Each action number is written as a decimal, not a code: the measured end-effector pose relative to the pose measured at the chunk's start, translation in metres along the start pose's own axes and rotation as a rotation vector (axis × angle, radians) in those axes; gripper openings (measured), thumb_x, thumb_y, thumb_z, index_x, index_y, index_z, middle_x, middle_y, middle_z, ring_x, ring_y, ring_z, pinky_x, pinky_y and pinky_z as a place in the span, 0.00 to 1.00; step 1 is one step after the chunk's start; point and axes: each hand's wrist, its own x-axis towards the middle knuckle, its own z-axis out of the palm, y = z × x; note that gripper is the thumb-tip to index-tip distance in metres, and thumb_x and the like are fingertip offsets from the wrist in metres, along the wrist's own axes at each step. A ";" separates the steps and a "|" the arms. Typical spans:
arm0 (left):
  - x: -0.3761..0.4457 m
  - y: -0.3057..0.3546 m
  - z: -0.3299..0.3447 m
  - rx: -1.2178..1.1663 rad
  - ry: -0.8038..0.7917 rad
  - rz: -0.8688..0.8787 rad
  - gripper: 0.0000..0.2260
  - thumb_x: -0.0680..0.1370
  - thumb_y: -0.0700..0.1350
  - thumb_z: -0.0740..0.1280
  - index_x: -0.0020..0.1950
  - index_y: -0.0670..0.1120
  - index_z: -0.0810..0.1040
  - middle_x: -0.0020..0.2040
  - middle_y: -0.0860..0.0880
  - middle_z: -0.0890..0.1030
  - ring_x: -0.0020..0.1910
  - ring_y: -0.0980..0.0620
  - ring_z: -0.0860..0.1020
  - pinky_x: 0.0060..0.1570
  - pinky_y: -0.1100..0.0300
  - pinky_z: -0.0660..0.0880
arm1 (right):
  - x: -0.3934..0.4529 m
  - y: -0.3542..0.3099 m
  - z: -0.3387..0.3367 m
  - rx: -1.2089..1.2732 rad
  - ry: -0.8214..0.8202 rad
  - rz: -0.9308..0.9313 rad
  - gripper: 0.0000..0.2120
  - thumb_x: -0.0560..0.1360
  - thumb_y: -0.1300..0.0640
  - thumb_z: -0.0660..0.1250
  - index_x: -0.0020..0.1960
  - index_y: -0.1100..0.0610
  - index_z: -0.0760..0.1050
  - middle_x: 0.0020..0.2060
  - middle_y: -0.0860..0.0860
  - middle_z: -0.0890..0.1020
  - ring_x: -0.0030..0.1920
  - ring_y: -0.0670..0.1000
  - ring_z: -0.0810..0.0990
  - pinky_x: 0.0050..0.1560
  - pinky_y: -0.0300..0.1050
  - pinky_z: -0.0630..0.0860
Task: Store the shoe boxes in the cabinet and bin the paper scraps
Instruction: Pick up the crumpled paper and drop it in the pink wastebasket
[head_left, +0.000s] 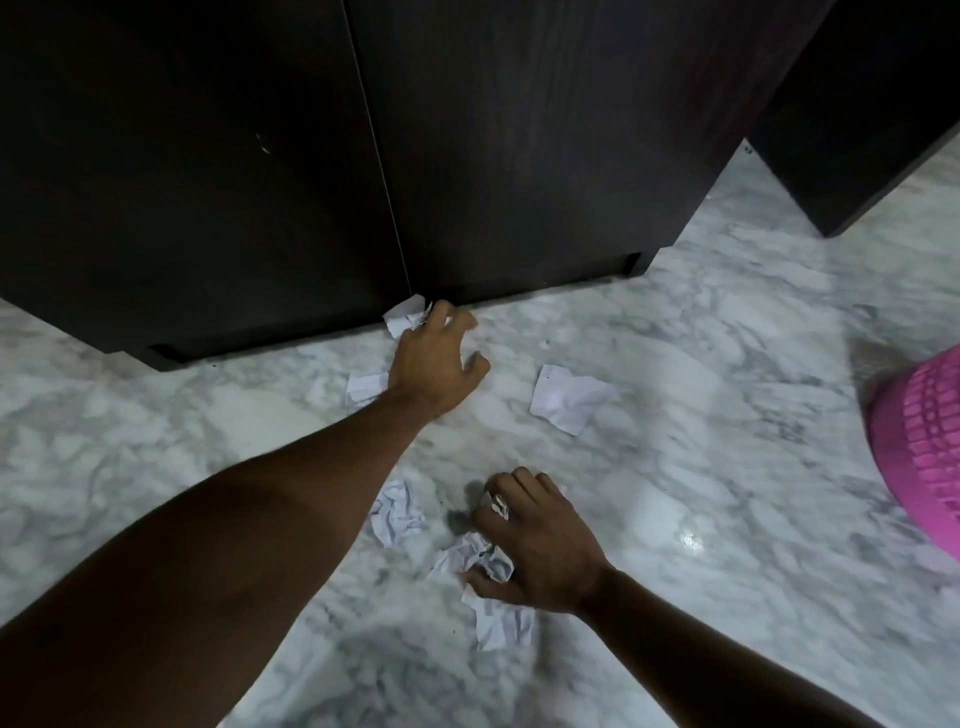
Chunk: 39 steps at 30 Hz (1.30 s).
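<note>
Scrap at cabinet pinched by left hand; right hand clutches crumpled scraps; print illegible.

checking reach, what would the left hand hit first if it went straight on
Left hand meets the scrap at its fingertips, maybe already touching; just behind is the cabinet foot.

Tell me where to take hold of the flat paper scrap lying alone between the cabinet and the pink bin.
Come from above and pinch the flat paper scrap across the creases near its middle. It lies spread on the marble floor with its edges seemingly down, so a sideways approach would likely find no lip.
</note>
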 end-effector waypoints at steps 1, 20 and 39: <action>-0.001 -0.003 0.002 -0.026 0.042 0.010 0.13 0.75 0.51 0.67 0.55 0.45 0.79 0.53 0.45 0.78 0.46 0.42 0.80 0.42 0.52 0.77 | 0.002 0.001 0.003 -0.003 0.026 -0.001 0.18 0.73 0.39 0.69 0.53 0.52 0.73 0.48 0.55 0.77 0.45 0.56 0.74 0.43 0.48 0.72; -0.174 -0.007 -0.056 0.001 0.058 -0.138 0.37 0.65 0.71 0.74 0.68 0.52 0.80 0.54 0.50 0.76 0.51 0.50 0.78 0.49 0.54 0.80 | 0.056 0.065 -0.031 -0.004 0.158 0.795 0.20 0.68 0.46 0.75 0.54 0.58 0.81 0.71 0.53 0.73 0.40 0.62 0.85 0.41 0.47 0.79; -0.125 -0.027 -0.054 -0.222 0.098 -0.367 0.35 0.70 0.52 0.77 0.75 0.58 0.68 0.59 0.54 0.84 0.58 0.48 0.81 0.60 0.53 0.79 | 0.045 0.052 -0.013 0.047 0.246 0.576 0.14 0.64 0.46 0.65 0.41 0.56 0.77 0.37 0.49 0.77 0.28 0.56 0.77 0.29 0.40 0.69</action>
